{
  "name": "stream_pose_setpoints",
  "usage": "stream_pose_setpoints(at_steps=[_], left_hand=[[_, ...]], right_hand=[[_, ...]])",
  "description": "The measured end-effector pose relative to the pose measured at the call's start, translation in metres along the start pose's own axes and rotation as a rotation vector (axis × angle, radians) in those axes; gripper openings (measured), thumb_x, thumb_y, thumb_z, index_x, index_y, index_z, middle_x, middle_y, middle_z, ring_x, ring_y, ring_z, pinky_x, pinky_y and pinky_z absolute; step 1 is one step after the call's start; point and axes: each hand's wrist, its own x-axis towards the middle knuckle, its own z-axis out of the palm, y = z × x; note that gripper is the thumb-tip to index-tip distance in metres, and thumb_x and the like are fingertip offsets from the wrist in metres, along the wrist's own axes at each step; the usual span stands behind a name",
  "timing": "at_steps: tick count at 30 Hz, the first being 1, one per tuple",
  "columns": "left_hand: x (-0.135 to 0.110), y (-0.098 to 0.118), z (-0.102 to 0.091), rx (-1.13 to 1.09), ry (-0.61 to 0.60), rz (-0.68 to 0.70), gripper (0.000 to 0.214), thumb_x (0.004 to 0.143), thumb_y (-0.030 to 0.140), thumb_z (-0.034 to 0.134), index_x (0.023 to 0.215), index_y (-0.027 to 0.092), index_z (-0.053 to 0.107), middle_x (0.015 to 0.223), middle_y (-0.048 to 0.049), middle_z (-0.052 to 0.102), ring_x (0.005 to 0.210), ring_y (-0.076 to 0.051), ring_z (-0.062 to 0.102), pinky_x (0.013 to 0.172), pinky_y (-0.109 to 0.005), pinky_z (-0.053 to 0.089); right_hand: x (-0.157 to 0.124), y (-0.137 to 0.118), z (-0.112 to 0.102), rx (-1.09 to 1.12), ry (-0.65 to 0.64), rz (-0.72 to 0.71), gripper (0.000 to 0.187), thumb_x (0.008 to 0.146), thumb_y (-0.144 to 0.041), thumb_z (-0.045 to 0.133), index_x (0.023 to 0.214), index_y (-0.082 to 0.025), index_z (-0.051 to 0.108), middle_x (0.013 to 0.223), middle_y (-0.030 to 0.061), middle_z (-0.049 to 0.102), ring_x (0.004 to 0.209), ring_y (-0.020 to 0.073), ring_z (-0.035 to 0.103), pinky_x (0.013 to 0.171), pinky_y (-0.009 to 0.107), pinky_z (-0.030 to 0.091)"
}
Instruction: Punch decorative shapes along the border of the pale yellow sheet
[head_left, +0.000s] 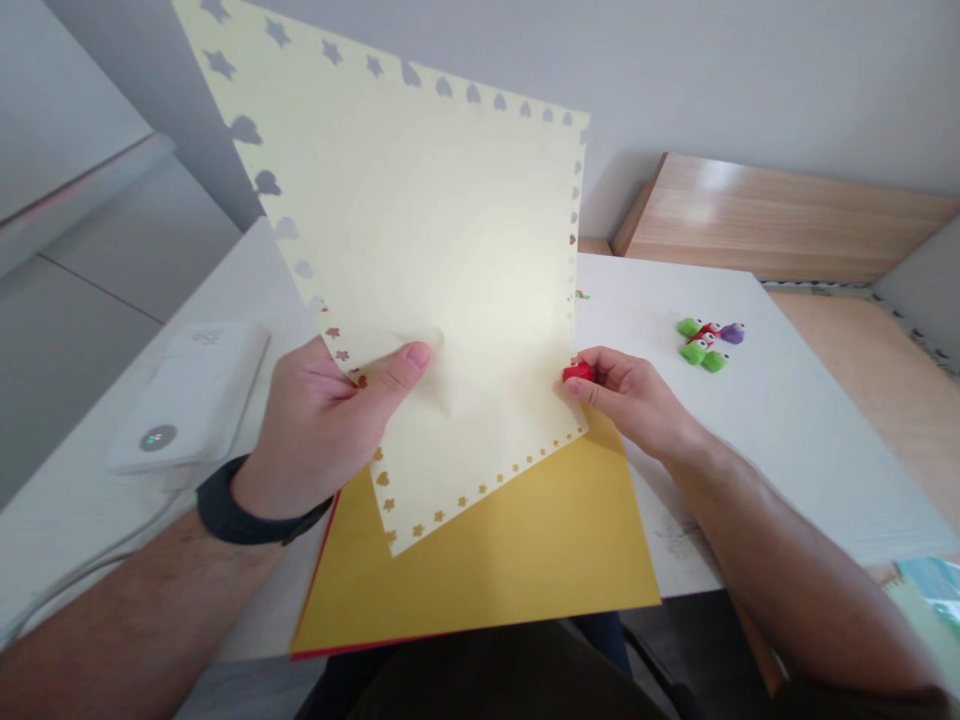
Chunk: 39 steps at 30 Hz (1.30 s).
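The left hand (322,425) is pinching a cream sheet (442,230) between thumb and fingers, and the sheet is standing up in the air, a little bent, with small punched shapes along its edges. The right hand (630,400) is nearly closed and is holding a red punch (577,373) with its fingertips, right at the sheet's lower edge. I cannot tell if the paper is already inside the punch's slot.

Some things could be going wrong here. The sheet is held only at one side, so it could be swinging or slipping, and then the punch could be biting in a wrong place or on an earlier hole. The margin is weak between the holes, so a hard pull could be tearing it, and the thumb's pressure could be creasing the paper.

Below, a yellow sheet (510,550) is lying on a red sheet (307,642) on the white table (787,450). Green punches (694,352) and a purple punch (733,333) are sitting loose there, not inside any container.
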Motion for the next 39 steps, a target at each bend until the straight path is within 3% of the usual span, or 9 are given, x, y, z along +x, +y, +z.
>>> stream_pose_setpoints(at_steps=[7,15,30,39], left_hand=[[-0.0005,0.0002,-0.0008,0.022,-0.022,0.008,0.027,0.091,0.027,0.079,0.118,0.028,0.079,0.123,0.0019,0.079,0.114,-0.018,0.075,0.102,-0.03,0.061],[-0.0008,0.0006,-0.0011,0.046,-0.027,-0.021,0.028,0.091,0.031,0.078,0.119,0.025,0.079,0.125,-0.0014,0.078,0.117,-0.024,0.074,0.106,-0.039,0.059],[-0.0021,0.0009,-0.0014,0.044,-0.007,-0.072,0.03,0.091,0.033,0.079,0.119,0.023,0.079,0.127,-0.0022,0.078,0.117,-0.022,0.073,0.102,-0.032,0.06],[-0.0022,-0.0019,0.0,0.033,0.011,-0.114,0.033,0.091,0.038,0.078,0.12,0.022,0.078,0.128,-0.0048,0.077,0.116,-0.027,0.074,0.105,-0.04,0.059]], right_hand=[[0.0013,0.001,0.0028,-0.057,0.021,0.016,0.029,0.087,-0.041,0.079,0.098,-0.018,0.066,0.085,-0.0006,0.063,0.077,0.0143,0.054,0.072,0.031,0.041],[0.0037,0.0034,0.0052,-0.084,0.045,0.022,0.031,0.084,-0.045,0.08,0.096,-0.019,0.066,0.083,-0.001,0.063,0.075,0.0148,0.055,0.071,0.031,0.042],[0.0015,0.0016,0.0003,-0.042,0.024,0.005,0.035,0.084,-0.045,0.082,0.101,-0.019,0.066,0.088,0.0004,0.063,0.079,0.0149,0.056,0.073,0.03,0.044],[0.0003,0.0058,-0.0029,-0.017,0.018,-0.011,0.035,0.089,-0.047,0.078,0.111,-0.021,0.068,0.095,0.0024,0.067,0.081,0.016,0.057,0.074,0.031,0.045]])
